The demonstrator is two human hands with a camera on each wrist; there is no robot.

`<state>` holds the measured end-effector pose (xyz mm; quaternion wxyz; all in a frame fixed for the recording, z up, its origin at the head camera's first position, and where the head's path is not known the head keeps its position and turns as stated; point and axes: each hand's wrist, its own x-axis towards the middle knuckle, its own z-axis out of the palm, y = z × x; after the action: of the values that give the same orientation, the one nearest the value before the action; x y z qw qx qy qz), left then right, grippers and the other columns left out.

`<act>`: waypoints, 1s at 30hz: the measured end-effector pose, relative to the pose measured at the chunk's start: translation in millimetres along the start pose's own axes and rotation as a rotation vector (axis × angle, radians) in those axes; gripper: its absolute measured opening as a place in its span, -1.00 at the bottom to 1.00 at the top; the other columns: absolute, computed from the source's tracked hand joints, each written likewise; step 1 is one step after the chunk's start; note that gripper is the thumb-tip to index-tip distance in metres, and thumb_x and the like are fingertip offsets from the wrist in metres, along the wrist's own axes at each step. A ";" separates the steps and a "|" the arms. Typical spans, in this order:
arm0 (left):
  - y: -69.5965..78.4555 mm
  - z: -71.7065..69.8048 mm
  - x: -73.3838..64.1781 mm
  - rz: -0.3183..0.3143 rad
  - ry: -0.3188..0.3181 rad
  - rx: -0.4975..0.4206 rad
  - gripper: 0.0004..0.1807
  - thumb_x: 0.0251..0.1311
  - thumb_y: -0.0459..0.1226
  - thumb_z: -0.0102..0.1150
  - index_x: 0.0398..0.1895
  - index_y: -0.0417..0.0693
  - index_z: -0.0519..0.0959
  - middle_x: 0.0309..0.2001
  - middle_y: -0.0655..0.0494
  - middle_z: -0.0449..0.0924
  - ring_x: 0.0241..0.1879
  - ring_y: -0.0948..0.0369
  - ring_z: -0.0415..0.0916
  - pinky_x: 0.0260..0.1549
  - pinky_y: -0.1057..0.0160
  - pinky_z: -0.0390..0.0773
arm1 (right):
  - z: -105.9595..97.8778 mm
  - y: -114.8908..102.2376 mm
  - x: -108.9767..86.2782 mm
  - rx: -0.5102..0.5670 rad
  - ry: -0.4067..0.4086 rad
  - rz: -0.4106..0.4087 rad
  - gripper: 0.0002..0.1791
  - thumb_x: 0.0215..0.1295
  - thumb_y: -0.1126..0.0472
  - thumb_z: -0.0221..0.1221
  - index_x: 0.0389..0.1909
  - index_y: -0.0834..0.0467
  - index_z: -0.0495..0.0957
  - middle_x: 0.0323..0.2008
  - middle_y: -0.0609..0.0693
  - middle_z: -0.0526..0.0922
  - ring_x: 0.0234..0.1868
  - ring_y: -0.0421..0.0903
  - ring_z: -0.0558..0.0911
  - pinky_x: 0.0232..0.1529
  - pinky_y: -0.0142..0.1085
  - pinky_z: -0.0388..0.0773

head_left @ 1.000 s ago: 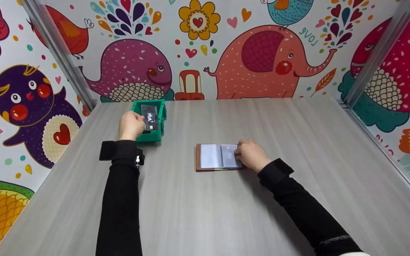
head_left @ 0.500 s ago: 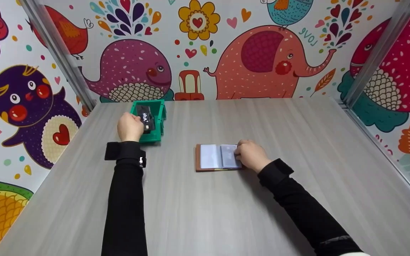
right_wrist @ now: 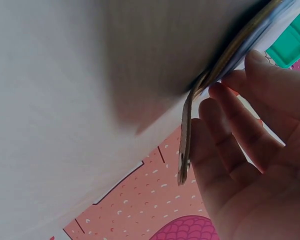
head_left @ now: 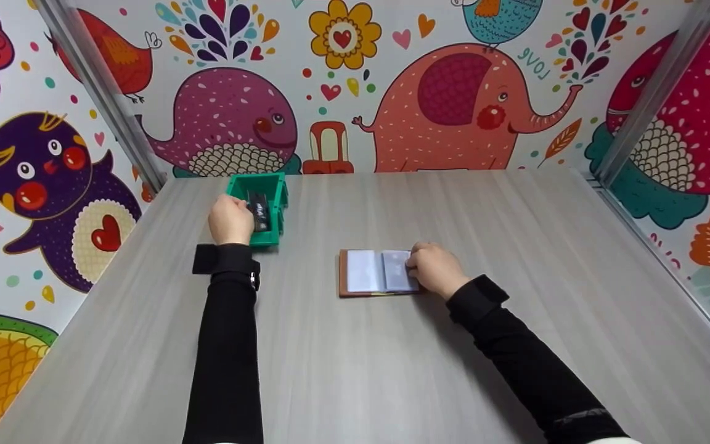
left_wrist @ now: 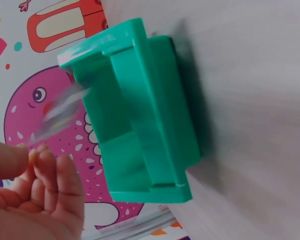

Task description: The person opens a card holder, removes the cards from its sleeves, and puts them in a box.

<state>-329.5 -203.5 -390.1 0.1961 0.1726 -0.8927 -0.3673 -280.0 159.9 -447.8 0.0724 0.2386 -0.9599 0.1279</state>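
Note:
My left hand (head_left: pixel 232 220) is at the left side of a green plastic bin (head_left: pixel 282 191). Its thumb and fingers pinch a dark card (head_left: pixel 259 213) with light "Vip" lettering, held tilted over the bin. In the left wrist view the card (left_wrist: pixel 60 116) is motion-blurred at the bin's open side. A brown card holder (head_left: pixel 343 274) lies spread open on the table, showing clear plastic sleeves (head_left: pixel 362 271). My right hand (head_left: pixel 436 268) grips its right edge. The right wrist view shows the thumb on the sleeves and other fingers against the bent cover (right_wrist: pixel 185 145).
The light wood-grain table (head_left: pixel 330 370) meets a cartoon-printed back wall (head_left: pixel 342 92) just behind the bin. Printed side panels and metal corner posts (head_left: pixel 644 92) bound it left and right.
The card in my left hand has swung left, then back right, and tilted more edge-on over the bin. The left forearm has shifted slightly right. My right hand and the card holder stay put.

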 end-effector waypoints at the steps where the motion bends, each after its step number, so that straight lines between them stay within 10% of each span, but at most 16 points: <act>1: -0.3 0.1 -0.7 0.002 0.002 0.001 -0.76 0.48 -0.31 -0.06 -0.06 -0.36 0.51 -0.08 -0.28 0.56 -0.03 -0.17 0.50 0.03 -0.05 0.44 | 0.1 0.0 0.1 0.001 0.001 -0.001 -0.95 0.12 0.37 0.37 -0.39 0.18 0.74 -0.24 0.11 0.63 -0.21 0.15 0.61 -0.24 -0.01 0.58; 30: -11.4 2.8 -7.9 0.038 -0.088 0.061 -0.76 0.45 -0.36 -0.12 -0.18 -0.35 0.56 -0.11 -0.28 0.59 -0.08 -0.17 0.53 -0.01 -0.06 0.47 | 0.5 -0.3 0.6 0.006 -0.015 -0.002 -0.93 0.16 0.37 0.34 -0.34 0.21 0.75 -0.22 0.14 0.64 -0.19 0.13 0.60 -0.17 -0.03 0.56</act>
<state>-322.2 -206.0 -401.9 0.1580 0.1451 -0.9143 -0.3434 -280.5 159.3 -448.1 0.0644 0.2406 -0.9599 0.1288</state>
